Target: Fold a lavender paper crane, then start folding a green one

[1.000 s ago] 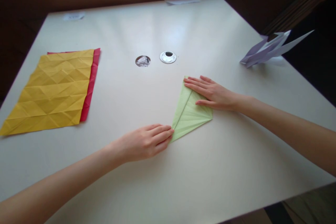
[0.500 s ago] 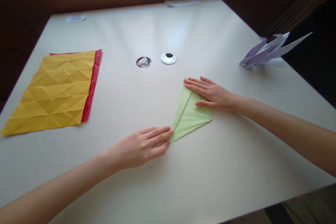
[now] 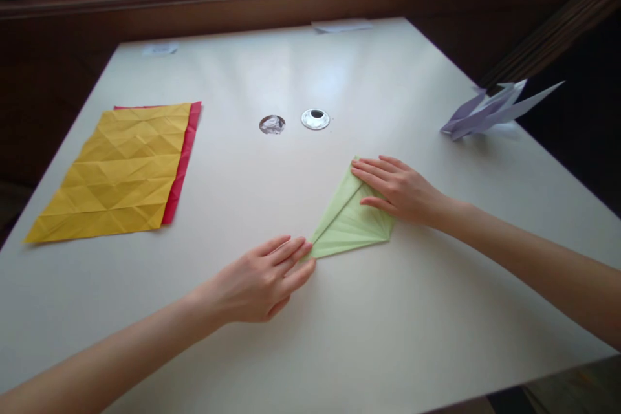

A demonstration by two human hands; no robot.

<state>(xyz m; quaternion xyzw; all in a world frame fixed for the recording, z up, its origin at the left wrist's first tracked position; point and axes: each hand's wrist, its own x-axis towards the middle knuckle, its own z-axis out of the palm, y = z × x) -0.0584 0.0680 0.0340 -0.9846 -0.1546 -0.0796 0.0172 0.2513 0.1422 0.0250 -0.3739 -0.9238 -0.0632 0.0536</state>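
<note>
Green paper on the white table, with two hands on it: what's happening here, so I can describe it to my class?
The person's left hand touches one corner of the folded green paper, while the right hand rests on its far part. Leftward, a creased yellow sheet overlaps a red sheet; rightward sits a lilac folded-paper shape.

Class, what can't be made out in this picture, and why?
In the head view:
Green paper: partly hidden under the right hand.
Red paper: covered by yellow paper except edges.
Far-left slip: marks too blurred to read.
Left forearm: cut off by the picture's edge.
</note>
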